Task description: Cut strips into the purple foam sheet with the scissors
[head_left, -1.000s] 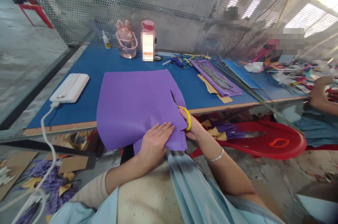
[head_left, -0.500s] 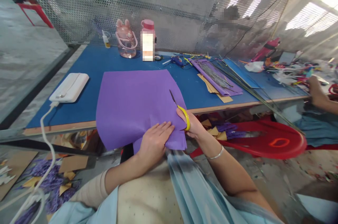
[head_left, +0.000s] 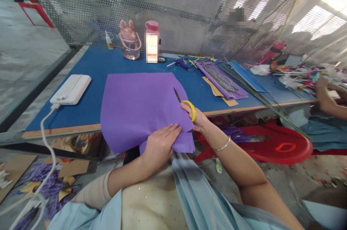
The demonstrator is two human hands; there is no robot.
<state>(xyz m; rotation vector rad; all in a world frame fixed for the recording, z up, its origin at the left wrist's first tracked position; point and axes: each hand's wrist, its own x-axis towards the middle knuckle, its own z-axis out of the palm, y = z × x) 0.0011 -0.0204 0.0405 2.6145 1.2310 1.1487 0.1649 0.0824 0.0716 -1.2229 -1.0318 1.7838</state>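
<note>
Grips yellow-handled scissors (head_left: 193, 112) in the right hand (head_left: 199, 120), with the thumb at the yellow loop. Points 1 dark blade up and to the left above the purple sheet (head_left: 135, 103), near the right edge. Rests the left hand (head_left: 159, 145) palm down on the near part of the sheet, with fingers extended side by side; with thumb hidden, cannot tell whether pinching from below. Locate the sheet on the blue table (head_left: 89, 60), overhanging the front edge toward the body. Note an open slit in the right edge of the sheet, between scissors and left hand. Find at the rear a pink bottle (head_left: 153, 26) bearing a pale label (head_left: 152, 47), pixelated and unreadable. Find a pink eared cup (head_left: 130, 38) to the left, then a small bottle (head_left: 109, 41), with markings too small to read. Note a white device (head_left: 71, 90) at the left end, joined to a white cable (head_left: 45, 132). See a small wrapper (head_left: 219, 165) on the floor, likewise illegible.
</note>
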